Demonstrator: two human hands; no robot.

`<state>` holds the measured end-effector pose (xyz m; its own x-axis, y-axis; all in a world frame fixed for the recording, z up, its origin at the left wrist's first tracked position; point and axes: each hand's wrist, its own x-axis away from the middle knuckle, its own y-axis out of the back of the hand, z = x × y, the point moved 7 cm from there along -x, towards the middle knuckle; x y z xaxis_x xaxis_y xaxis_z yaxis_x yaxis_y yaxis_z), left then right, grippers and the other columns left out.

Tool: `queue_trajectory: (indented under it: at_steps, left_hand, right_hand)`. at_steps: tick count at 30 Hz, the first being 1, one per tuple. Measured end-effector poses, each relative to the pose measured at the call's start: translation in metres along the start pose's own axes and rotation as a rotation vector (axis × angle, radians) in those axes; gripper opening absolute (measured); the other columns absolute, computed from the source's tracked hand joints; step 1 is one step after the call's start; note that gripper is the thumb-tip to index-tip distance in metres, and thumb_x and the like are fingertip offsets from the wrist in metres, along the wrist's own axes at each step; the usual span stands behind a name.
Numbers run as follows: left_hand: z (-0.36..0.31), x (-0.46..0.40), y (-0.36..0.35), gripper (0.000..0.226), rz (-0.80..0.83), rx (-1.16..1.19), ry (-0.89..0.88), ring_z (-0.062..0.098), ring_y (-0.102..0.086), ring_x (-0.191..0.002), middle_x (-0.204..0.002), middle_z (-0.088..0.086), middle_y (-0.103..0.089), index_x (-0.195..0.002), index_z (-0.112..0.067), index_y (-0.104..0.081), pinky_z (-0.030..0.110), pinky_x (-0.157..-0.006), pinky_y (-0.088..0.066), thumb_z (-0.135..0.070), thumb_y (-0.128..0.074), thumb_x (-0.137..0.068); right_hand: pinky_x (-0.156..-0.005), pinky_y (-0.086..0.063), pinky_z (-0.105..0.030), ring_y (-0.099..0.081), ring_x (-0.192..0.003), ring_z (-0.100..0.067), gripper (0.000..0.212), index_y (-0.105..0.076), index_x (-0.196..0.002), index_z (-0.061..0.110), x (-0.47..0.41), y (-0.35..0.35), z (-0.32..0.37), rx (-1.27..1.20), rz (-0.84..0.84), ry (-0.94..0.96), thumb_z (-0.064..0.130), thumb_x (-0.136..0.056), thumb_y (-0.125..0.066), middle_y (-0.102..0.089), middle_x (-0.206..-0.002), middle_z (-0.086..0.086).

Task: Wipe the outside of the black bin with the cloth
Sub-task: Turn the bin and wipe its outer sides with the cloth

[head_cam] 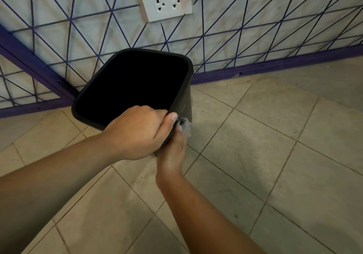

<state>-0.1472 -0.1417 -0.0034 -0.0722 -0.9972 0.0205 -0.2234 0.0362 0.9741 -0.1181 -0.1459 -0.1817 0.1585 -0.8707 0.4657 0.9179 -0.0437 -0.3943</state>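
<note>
beige tiled floor [275,155], left hand [137,134] gripping glossy square black bin [182,98] rim, right hand [172,151] seemingly clutching blurred cloth [184,125]

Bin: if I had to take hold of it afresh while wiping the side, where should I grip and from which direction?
Probably the rim of the bin at its near edge, reaching from above, as the left hand does: fingers hooked inside, thumb outside. The raised lip offers purchase, and this leaves the outer wall free for the right hand and cloth.
</note>
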Motion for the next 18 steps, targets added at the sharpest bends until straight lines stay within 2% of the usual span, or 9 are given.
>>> queue_trajectory:
  at_steps: [2,6,9,11,14,16,18]
  left_hand:
    - [-0.001,0.001,0.000,0.044,0.000,-0.009,-0.008,0.010,-0.046,-0.047,-0.052,-0.006,-0.047,-0.063,-0.031,-0.039,0.023,-0.051,-0.026,-0.048,-0.018,-0.097]
    - [-0.002,0.001,0.001,0.047,-0.014,-0.003,-0.008,0.009,-0.045,-0.046,-0.051,-0.006,-0.046,-0.063,-0.030,-0.041,0.025,-0.050,-0.027,-0.047,-0.016,-0.099]
    - [0.001,0.001,0.001,0.048,-0.017,-0.001,-0.010,0.009,-0.045,-0.044,-0.050,-0.005,-0.044,-0.062,-0.029,-0.041,0.026,-0.050,-0.027,-0.047,-0.018,-0.100]
    - [-0.001,0.001,0.002,0.048,-0.017,-0.009,-0.013,0.009,-0.044,-0.044,-0.049,-0.005,-0.044,-0.062,-0.030,-0.040,0.026,-0.050,-0.027,-0.047,-0.017,-0.100]
    - [-0.002,0.001,0.001,0.048,-0.019,-0.003,-0.002,0.009,-0.044,-0.045,-0.050,-0.005,-0.044,-0.061,-0.029,-0.040,0.027,-0.050,-0.027,-0.046,-0.017,-0.100]
    - [0.000,0.002,0.002,0.050,-0.020,0.012,0.006,0.010,-0.045,-0.046,-0.050,-0.005,-0.045,-0.061,-0.029,-0.041,0.028,-0.051,-0.028,-0.047,-0.017,-0.101]
    - [0.000,0.001,0.002,0.049,-0.022,0.004,0.002,0.010,-0.044,-0.045,-0.049,-0.005,-0.044,-0.061,-0.030,-0.040,0.028,-0.051,-0.029,-0.047,-0.017,-0.101]
  right_hand:
    - [-0.133,-0.017,-0.054,-0.021,-0.163,-0.017,0.086,-0.027,-0.167,0.038,-0.003,0.007,-0.003,0.029,-0.012,0.025,0.075,-0.090,-0.028,-0.032,-0.173,0.006]
    - [-0.133,-0.019,-0.052,-0.023,-0.163,-0.018,0.098,-0.034,-0.164,0.040,-0.018,0.012,-0.012,0.016,-0.033,-0.056,0.084,-0.076,-0.030,-0.036,-0.172,0.007]
    - [-0.135,-0.011,-0.046,-0.011,-0.165,-0.012,0.093,-0.019,-0.170,0.036,0.014,0.004,0.006,0.065,0.029,0.040,0.076,-0.086,-0.025,-0.019,-0.178,0.008]
    - [-0.135,-0.011,-0.051,-0.010,-0.166,-0.017,0.085,-0.020,-0.169,0.037,0.003,0.010,-0.001,0.047,-0.028,0.012,0.073,-0.092,-0.027,-0.017,-0.178,0.005]
    - [-0.133,-0.017,-0.058,-0.013,-0.166,-0.022,0.099,-0.024,-0.168,0.040,-0.004,0.008,-0.003,-0.006,-0.045,-0.122,0.082,-0.078,-0.033,-0.025,-0.176,0.006]
    - [-0.134,-0.017,-0.054,-0.009,-0.165,-0.015,0.094,-0.017,-0.170,0.038,0.018,-0.001,0.014,0.068,0.028,-0.045,0.075,-0.084,-0.030,-0.017,-0.177,0.011]
    - [-0.136,-0.009,-0.046,-0.001,-0.165,-0.011,0.080,-0.010,-0.170,0.033,0.026,0.007,0.021,0.082,0.023,0.054,0.063,-0.098,-0.025,-0.009,-0.178,0.012]
